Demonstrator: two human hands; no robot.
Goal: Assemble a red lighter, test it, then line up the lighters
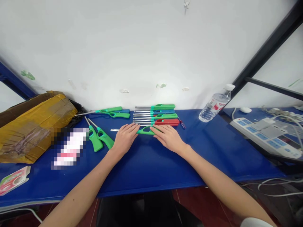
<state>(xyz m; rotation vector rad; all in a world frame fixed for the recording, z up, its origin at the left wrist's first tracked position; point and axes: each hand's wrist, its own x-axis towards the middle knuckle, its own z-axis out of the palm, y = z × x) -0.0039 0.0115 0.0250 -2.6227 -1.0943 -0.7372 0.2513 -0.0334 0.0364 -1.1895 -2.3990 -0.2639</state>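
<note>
A green long-nozzle utility lighter (146,131) lies crosswise on the blue table, its metal nozzle (115,130) pointing left. My left hand (126,137) lies over the lighter's neck, and my right hand (167,137) lies over its green handle, with the fingertips of both hands nearly meeting on top. Behind them, several similar lighters (153,115) in green, blue and red lie side by side in a neat stack. Left of my left hand, two green lighters (98,137) lie angled, and two more (111,112) lie further back.
The blue table (165,164) runs along a white wall. On it are a small screwdriver (182,124), a taped cardboard box (35,126), a pixelated item (69,148), a tape package (14,179) and a water bottle (214,107). A power strip (265,135) lies at right.
</note>
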